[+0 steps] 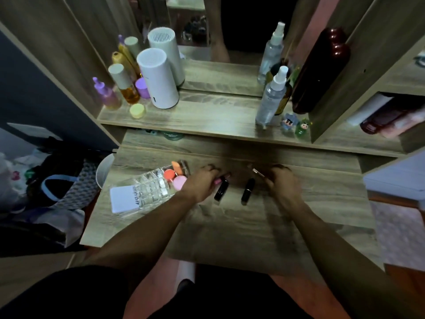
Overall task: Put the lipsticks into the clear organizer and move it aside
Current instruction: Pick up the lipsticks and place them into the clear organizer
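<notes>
The clear organizer lies on the left of the wooden desk, with orange and pink sponges in its far end and a white card at its near end. Two black lipsticks lie on the desk: one just under my left hand, the other between both hands. My left hand's fingers curl around a small pink item beside the organizer. My right hand grips a slim rose-gold lipstick, its tip pointing up and left.
A raised shelf behind holds a white cylinder, several bottles, a spray bottle, a dark bottle and two small figures before a mirror. Bags sit on the floor at left. A cabinet edge stands right.
</notes>
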